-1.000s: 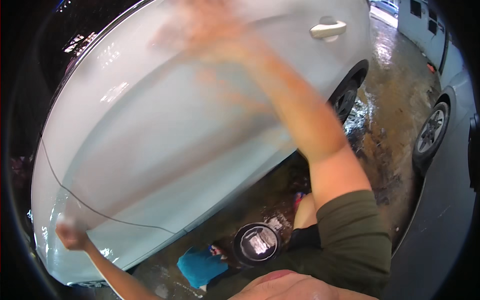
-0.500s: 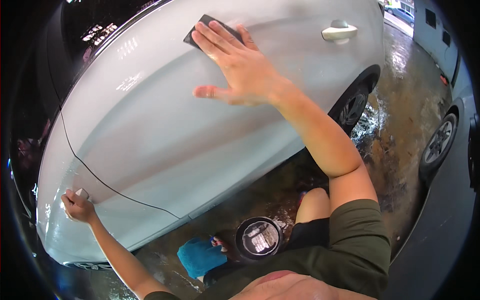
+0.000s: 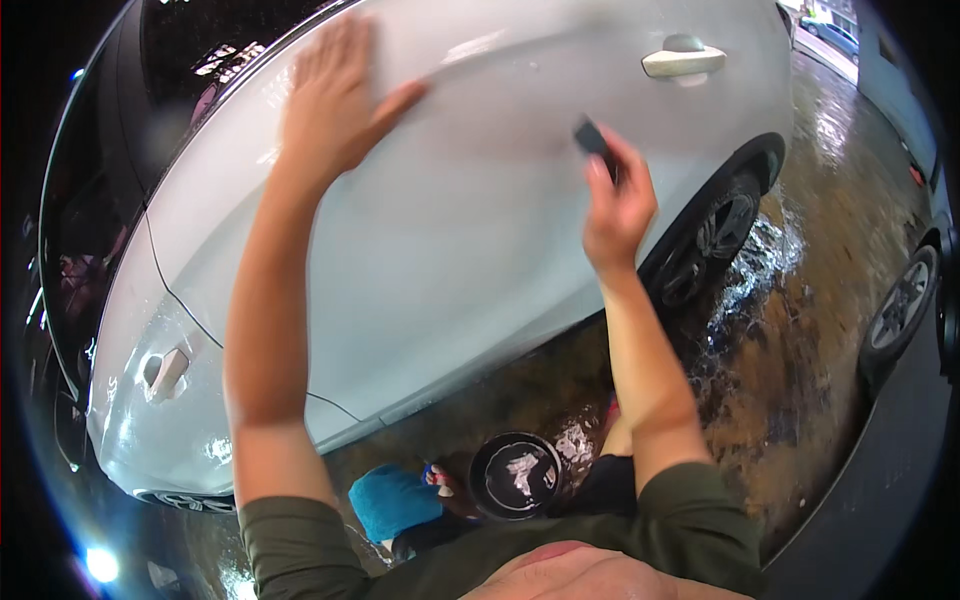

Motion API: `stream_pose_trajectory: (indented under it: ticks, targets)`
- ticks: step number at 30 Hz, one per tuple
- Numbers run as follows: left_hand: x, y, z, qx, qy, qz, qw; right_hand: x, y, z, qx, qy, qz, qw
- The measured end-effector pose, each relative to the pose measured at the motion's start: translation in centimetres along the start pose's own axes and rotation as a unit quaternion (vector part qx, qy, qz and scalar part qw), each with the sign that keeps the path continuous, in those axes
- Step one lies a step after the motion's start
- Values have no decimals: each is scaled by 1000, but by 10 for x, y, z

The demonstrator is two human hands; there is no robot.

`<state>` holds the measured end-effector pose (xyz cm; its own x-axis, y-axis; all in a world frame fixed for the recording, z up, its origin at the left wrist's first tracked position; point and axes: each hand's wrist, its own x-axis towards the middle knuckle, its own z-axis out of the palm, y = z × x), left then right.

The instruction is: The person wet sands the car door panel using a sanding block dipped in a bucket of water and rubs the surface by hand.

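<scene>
A white car door (image 3: 440, 230) fills the middle of the head view, its surface glossy and wet-looking. Against its upper left part lies my left hand (image 3: 335, 100), palm to the panel, fingers stretched and slightly blurred. My right hand (image 3: 622, 205) is raised in front of the door's right part. Between its thumb and fingers it grips a small dark grey block (image 3: 592, 138), like a sanding or rubbing pad, apart from the panel as far as I can see. To the right of that block is a white door handle (image 3: 684, 62).
Another door handle (image 3: 166, 375) is at the left. Below the car, a black bucket (image 3: 516, 476) with liquid stands on the wet floor (image 3: 760, 400), beside a blue cloth (image 3: 395, 503). A dark grey car (image 3: 870, 480) bounds the right side.
My left hand has left the left door handle and moved up onto the door panel. My right hand has lifted the dark block off the panel and drawn it right and down.
</scene>
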<state>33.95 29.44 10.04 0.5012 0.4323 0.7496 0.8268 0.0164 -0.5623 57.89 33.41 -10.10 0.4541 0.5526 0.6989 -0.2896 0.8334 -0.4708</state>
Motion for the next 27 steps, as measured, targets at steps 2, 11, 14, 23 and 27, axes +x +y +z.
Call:
stream_pose_trajectory:
  ticks: [2, 11, 14, 23, 27]
  targets:
    - [64, 45, 20, -96, -47, 9, 994, -69, 2, -46, 137, 48, 239, 960]
    - [189, 157, 73, -92, -117, 48, 988, -367, 7, -157, 233, 2, 747, 623]
    - [140, 103, 54, -80, -124, 58, 987, -378, 6, -144, 158, -80, 757, 629]
    - [-113, -88, -39, 79, 54, 19, 995, -411, 14, -154, 20, -196, 767, 611]
    - [-202, -121, -73, 116, 39, -112, 986, -425, 20, -157, 43, -174, 816, 550]
